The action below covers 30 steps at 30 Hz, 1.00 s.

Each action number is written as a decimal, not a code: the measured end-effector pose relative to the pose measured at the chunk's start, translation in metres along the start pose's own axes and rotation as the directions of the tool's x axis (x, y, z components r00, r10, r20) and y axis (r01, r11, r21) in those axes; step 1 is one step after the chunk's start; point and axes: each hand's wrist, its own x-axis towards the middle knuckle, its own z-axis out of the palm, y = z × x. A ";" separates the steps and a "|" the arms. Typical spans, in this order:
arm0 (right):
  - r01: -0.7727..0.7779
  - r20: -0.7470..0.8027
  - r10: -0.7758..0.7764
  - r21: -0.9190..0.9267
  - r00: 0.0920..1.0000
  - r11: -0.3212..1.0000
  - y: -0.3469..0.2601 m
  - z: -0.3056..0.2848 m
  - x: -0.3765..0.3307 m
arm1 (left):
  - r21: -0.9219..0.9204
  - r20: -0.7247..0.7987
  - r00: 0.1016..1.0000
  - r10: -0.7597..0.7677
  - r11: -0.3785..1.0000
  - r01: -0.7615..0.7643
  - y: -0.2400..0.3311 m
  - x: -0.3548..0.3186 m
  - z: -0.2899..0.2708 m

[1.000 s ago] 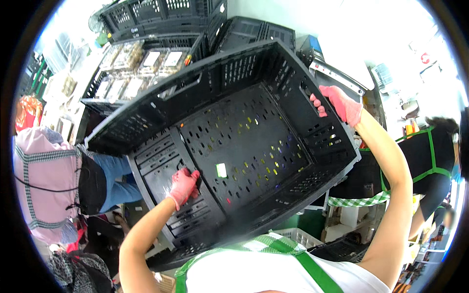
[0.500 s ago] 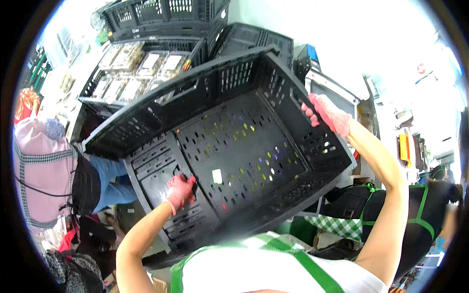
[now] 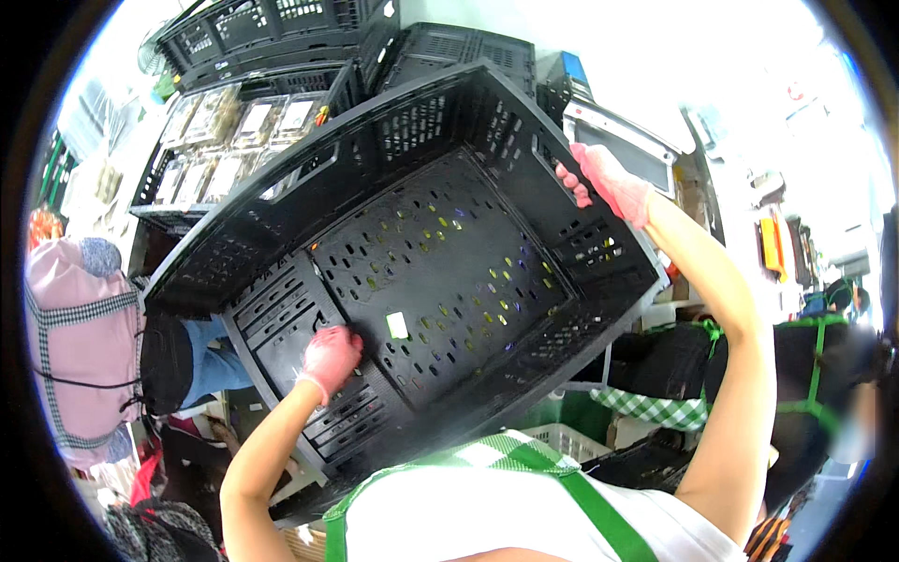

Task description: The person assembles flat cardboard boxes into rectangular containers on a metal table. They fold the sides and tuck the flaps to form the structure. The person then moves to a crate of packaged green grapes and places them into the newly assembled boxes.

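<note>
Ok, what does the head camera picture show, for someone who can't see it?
A person's left hand and right hand, both in pink gloves, grip an empty black plastic crate by its ends, tilted. Behind it, another crate holds clear food packs.

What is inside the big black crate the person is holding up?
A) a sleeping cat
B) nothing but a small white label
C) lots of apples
B: the black crate, gripped by the left hand and right hand, shows only a bare perforated bottom with a small white label.

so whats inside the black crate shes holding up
The black crate holds no goods: only its perforated floor and a small white label show. The left hand covers a patch of the near wall; the right hand grips the far rim.
</note>
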 end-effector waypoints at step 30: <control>0.583 0.425 -0.451 -0.753 0.785 0.305 0.077 0.113 -0.022 | 0.451 -0.120 0.356 0.927 0.370 -0.812 0.184 -0.096 0.020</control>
